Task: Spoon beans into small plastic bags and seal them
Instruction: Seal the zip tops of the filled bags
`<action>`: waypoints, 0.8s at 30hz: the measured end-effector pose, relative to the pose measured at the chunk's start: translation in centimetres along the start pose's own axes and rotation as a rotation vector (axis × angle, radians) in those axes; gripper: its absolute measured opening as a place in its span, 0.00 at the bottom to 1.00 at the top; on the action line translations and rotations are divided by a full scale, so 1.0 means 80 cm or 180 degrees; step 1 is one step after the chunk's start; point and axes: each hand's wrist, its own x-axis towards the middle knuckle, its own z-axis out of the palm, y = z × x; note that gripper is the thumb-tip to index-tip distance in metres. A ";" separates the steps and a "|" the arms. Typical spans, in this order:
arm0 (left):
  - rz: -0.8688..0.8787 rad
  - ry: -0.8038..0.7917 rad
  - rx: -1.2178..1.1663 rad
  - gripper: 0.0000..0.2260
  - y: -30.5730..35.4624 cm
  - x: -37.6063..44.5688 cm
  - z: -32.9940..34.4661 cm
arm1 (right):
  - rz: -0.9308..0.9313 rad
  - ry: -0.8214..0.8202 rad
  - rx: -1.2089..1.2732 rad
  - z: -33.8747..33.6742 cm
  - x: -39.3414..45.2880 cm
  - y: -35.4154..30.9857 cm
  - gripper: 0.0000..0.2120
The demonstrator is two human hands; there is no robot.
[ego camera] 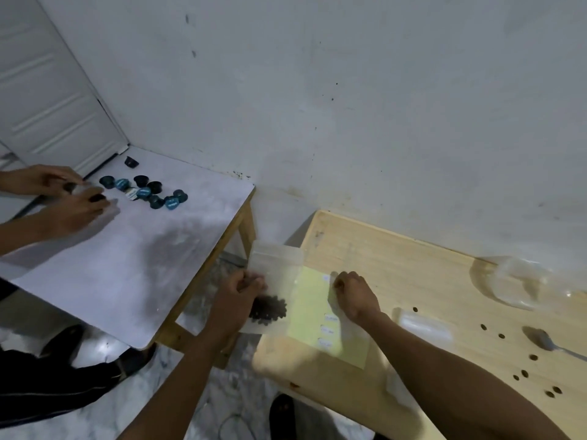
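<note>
A small clear plastic bag (275, 265) with dark beans (269, 309) at its bottom hangs over the left edge of the wooden table (397, 249). My left hand (238, 296) grips the bag's left side. My right hand (354, 295) has its fingers curled over the top edge of a yellow label sheet (313, 315) lying on the table. A metal spoon (546, 342) lies at the right, with loose beans (524, 373) scattered round it.
A clear plastic bowl (514, 281) stands at the back right, and another clear bag (424, 325) lies near the spoon. On a white table (143, 249) to the left, another person's hands (70, 198) handle dark blue capsules (149, 192).
</note>
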 end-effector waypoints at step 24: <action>0.0802 -0.0889 -0.0550 0.06 0.137 0.002 0.133 | -0.0530 0.1308 0.2210 -0.182 -0.080 -0.070 0.09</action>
